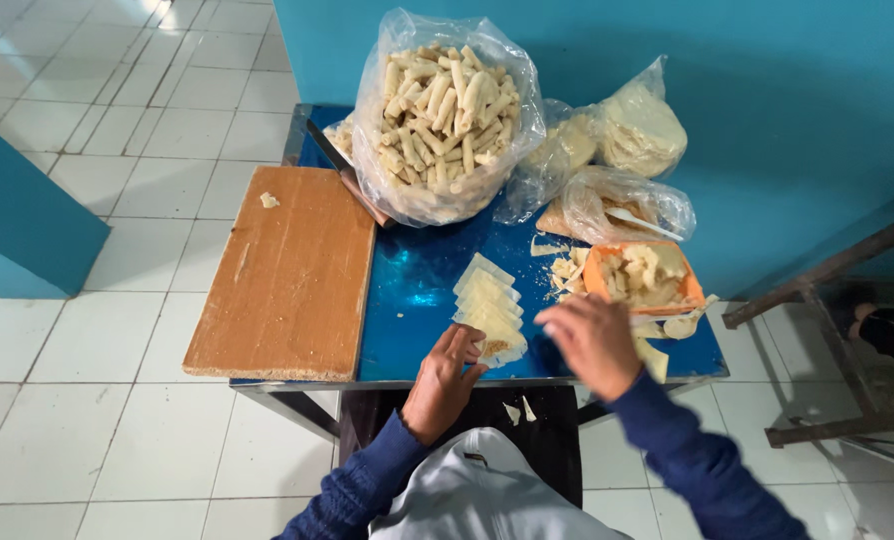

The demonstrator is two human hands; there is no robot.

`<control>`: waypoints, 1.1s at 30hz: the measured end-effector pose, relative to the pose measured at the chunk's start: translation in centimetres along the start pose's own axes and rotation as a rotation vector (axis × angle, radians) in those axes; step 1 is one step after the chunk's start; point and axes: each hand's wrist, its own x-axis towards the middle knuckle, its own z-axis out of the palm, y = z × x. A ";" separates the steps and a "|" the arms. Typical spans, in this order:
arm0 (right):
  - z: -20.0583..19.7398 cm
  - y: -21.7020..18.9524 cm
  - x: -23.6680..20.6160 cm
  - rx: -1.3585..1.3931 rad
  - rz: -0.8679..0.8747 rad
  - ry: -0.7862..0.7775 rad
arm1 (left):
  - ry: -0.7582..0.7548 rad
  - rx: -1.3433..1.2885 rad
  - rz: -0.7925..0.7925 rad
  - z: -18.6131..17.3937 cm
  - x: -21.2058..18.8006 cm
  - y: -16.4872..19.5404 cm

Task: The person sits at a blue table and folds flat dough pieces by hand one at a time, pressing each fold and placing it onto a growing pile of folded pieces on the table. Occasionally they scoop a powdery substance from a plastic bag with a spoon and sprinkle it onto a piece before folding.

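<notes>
Wrappers (pixel 490 305) near table edge (pixel 387 381): left hand (pixel 445 380) pinches one, right hand (pixel 594 343) spread.

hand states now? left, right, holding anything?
Left hand: fingers curled on the nearest wrapper in the row, grip closed on it.
Right hand: blurred beside the orange bowl; cannot tell.

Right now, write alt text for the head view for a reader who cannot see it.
A person's left hand and right hand work at a row of pale wrapper sheets on a blue table. Behind are an orange tub of filling, a clear bag of finished rolls and a wooden board.
</notes>
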 end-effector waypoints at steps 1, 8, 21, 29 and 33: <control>0.7 -1.2 -0.7 -0.093 0.029 -0.024 | 0.008 0.002 -0.006 0.1 0.1 0.0; 3.3 -3.5 -2.0 -0.009 0.137 0.139 | -0.005 0.030 0.004 0.0 0.2 0.2; 4.2 -3.1 -2.9 0.131 0.042 0.123 | -0.039 0.020 -0.031 0.0 0.4 0.8; 4.9 -2.2 -3.1 -0.080 -0.186 0.161 | -0.060 0.056 0.002 -0.2 0.4 0.8; 5.4 -1.9 -2.6 -0.004 -0.134 0.144 | -0.041 0.116 0.104 -0.3 0.5 1.1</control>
